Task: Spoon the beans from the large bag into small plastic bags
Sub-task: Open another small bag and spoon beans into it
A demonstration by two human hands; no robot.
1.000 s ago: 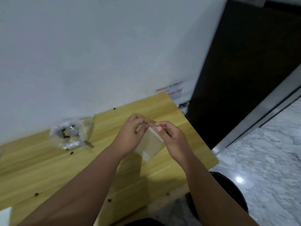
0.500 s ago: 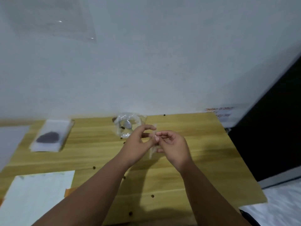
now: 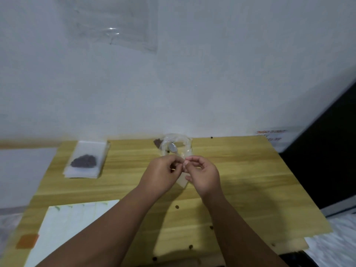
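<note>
Step in hand, as I read it: getting the mouth of 1 small bag [image 3: 182, 182] open before any beans go in. My L hand [image 3: 160, 175] and R hand [image 3: 204, 176] meet just above the table [image 3: 240, 180], each w/ thumb and fingertips pinched on the bag's top edge, other fingers curled. The bag hangs btwn them, clear and, as far as I can tell, empty. The large bag [image 3: 180, 140] sits just beyond my hands, near the wall, mouth rolled open, w/ the spoon [image 3: 172, 147] lying in it. Few beans show inside; a small dark heap [image 3: 157, 143] lies at its left edge, in or just outside the plastic, can't tell. Far left is a stack of small bags [image 3: 84, 173] w/ 1 filled bag [image 3: 84, 161] on top, so at least 1 portion looks done. Loose beans [image 3: 176, 207] are scattered on the wood nr me, and a white sheet [image 3: 77, 224] lies front-left. Next move prob calls for rubbing the 2 film layers apart till the mouth gapes, then 1 hand keeps it open while the other goes for the spoon handle. Film looks thin and clingy, so I'd expect slips; a mouth that flops shut means more beans on the table.
</note>
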